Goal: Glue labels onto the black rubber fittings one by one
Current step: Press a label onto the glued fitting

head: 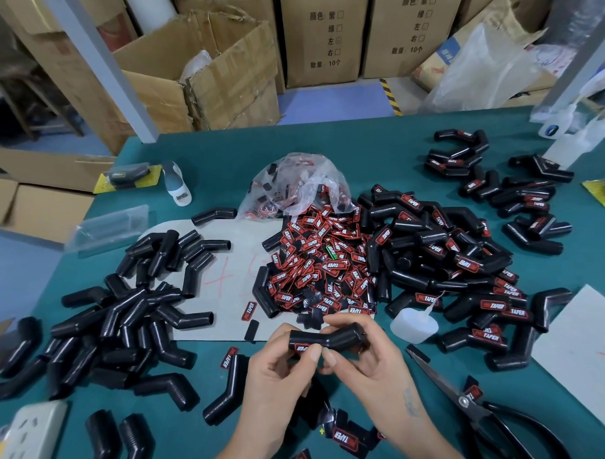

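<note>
Black rubber fitting (327,338) sat low centre of frame, held above the bench (202,150) by both hands. Left hand (275,371) gripped its left end, thumb pressing a red-and-black label (303,348) on the side facing the camera; label only partly visible under the thumb. Right hand (364,361) curled around the right half of the fitting, thumb tip just beside the left thumb.

Glue bottle (414,323) lay on its side just right of the hands, nozzle pointing up-right toward the labelled pile. Scissors (472,405) lay at lower right, blades pointing up-left toward the hands.

Loose label heap (324,259) filled the centre of frame, spilling from a clear plastic bag (292,181) above it. Unlabelled fittings (135,297) were piled at left, partly on a grey sheet (227,276) with red marks. Labelled fittings (449,258) were piled right of the label heap, with a second smaller group (498,178) at upper right. A few stray labels (341,437) lay on the bench between the forearms. Power strip (30,441) sat at the lower left corner. Cardboard boxes (325,36) stood along the top of frame behind the bench.
</note>
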Demonstrator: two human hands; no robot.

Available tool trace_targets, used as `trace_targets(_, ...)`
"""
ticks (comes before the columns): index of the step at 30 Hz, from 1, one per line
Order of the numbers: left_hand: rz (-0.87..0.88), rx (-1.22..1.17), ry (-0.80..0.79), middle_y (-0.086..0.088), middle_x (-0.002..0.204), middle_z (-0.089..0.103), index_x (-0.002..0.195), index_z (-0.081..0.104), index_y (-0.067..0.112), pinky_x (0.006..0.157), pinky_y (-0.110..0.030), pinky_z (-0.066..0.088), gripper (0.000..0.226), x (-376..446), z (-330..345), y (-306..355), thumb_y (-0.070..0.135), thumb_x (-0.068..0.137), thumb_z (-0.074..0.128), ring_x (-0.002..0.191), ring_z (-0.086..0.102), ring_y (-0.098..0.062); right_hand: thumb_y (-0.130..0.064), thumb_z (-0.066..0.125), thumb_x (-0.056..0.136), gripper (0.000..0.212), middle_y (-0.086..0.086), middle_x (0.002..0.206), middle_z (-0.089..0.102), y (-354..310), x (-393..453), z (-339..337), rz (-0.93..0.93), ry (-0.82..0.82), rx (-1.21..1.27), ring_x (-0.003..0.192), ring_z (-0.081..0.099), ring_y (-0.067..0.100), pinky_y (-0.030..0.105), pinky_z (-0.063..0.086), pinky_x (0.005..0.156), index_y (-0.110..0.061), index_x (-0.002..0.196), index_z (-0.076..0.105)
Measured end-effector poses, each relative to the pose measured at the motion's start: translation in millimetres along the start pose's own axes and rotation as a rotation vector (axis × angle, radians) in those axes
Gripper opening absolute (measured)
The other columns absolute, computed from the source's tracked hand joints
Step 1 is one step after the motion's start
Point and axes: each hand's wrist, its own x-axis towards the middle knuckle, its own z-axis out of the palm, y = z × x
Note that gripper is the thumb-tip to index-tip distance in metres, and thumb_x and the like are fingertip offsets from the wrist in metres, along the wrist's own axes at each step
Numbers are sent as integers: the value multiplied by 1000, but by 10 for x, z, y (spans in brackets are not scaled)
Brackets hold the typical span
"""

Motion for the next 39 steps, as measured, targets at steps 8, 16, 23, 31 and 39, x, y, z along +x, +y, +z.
trace_targets(8, 22, 21, -21, -9, 94, 63, 88, 80, 8, 54, -26, 44, 29, -11, -7, 20, 36, 91, 73, 72, 62, -18, -8, 78, 92, 33, 10, 115, 71, 6, -1, -24, 8, -8, -25, 98, 71, 24, 34, 60, 85, -21, 121, 69)
trace_targets(16, 50, -15, -65, -5, 90, 62, 91, 81, 10, 60, -19, 49, 23, -12, -5, 73, 31, 92, 72, 73, 63, -12, -19, 80, 88, 36, 7, 113, 70, -7, -10, -25, 3, -3, -28, 101, 71, 23, 34, 60, 85, -23, 122, 69)
trace_targets(23, 48, -52, -40, -8, 86, 61, 86, 79, 7, 63, -16, 48, 23, -17, 12, 74, 29, 89, 74, 68, 60, -10, -11, 79, 88, 36, 5, 113, 70, 30, -7, -19, 5, 4, -16, 99, 72, 27, 35, 60, 86, -23, 121, 69)
trace_targets(31, 44, -83, 13, -4, 94, 60, 89, 83, 9, 76, -17, 55, 22, 8, 17, 74, 29, 82, 76, 86, 66, -11, -21, 78, 91, 43, 8, 117, 71, 56, -15, -12, -29, -7, -108, 99, 73, 24, 37, 59, 91, -29, 131, 64)
trace_targets(39, 29, -7, 81, 6, 98, 56, 92, 82, 14, 80, -15, 50, 25, 36, -21, 7, 36, 80, 76, 89, 61, -5, -24, 75, 93, 44, 7, 116, 72, 70, -10, -31, -44, -3, -144, 99, 74, 32, 37, 61, 89, -34, 134, 62)
